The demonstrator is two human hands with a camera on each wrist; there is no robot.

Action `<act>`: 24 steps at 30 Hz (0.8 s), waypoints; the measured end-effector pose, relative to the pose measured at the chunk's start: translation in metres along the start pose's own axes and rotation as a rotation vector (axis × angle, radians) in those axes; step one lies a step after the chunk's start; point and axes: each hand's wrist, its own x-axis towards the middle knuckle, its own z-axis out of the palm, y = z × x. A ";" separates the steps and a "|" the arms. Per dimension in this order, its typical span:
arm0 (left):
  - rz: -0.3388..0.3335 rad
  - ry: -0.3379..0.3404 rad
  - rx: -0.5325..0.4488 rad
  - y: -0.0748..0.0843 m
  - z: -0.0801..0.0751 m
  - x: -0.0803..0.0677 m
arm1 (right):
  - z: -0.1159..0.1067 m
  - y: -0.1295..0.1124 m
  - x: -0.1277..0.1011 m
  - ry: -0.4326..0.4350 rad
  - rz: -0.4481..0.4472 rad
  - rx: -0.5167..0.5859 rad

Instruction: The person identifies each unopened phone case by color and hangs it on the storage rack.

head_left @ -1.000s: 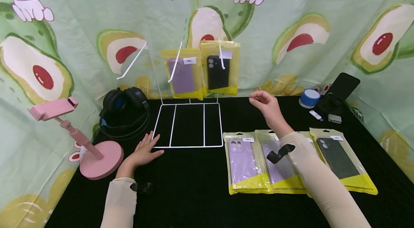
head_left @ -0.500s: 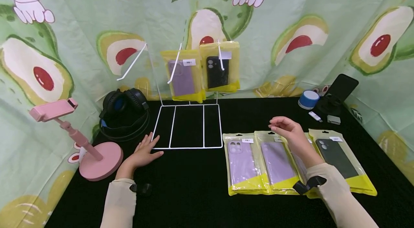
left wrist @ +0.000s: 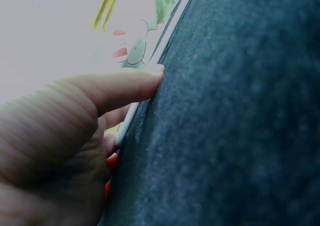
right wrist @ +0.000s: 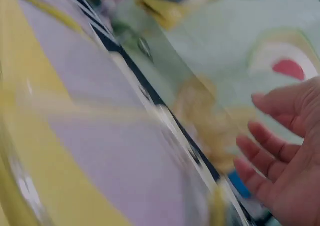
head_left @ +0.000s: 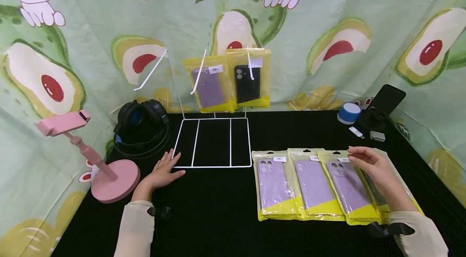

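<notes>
A white wire display rack (head_left: 212, 142) stands on the black table with two yellow-packaged phone cases hanging on its hooks, one purple (head_left: 209, 87) and one black (head_left: 248, 83). My left hand (head_left: 162, 172) lies flat on the table, its fingertips at the rack's front left corner (left wrist: 150, 79). Several packaged cases lie in a row at front right: purple ones (head_left: 274, 182) (head_left: 316, 184) (head_left: 348, 186) and a black one (head_left: 375, 192) partly under my right hand (head_left: 373, 168). That hand hovers over the rightmost packs with fingers loosely curved (right wrist: 272, 146), holding nothing.
Black headphones (head_left: 141, 125) and a pink phone stand (head_left: 92, 160) sit at the left. A blue round speaker (head_left: 348, 113), a black phone stand (head_left: 382, 105) and small adapters (head_left: 376, 135) are at the back right. An avocado-print cloth (head_left: 327, 26) hangs behind.
My right hand has drawn back from near the rack toward the front right, now over the rightmost packs. The left hand has stayed put.
</notes>
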 end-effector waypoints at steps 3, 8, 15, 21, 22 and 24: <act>0.008 0.000 -0.004 -0.001 0.001 0.000 | -0.017 0.014 -0.003 0.033 0.123 -0.172; 0.015 0.008 -0.007 -0.004 0.002 0.000 | -0.044 0.033 -0.009 0.012 0.226 -0.326; 0.026 0.009 -0.003 -0.003 0.002 0.001 | -0.064 0.049 -0.014 0.024 0.424 -0.395; 0.024 0.013 0.003 -0.005 0.000 0.000 | -0.067 0.061 -0.010 -0.029 0.551 -0.385; 0.025 0.013 0.000 -0.005 -0.001 0.000 | -0.068 0.063 -0.009 -0.048 0.550 -0.379; 0.022 0.013 -0.005 -0.005 -0.001 0.000 | -0.070 0.068 -0.006 -0.062 0.539 -0.363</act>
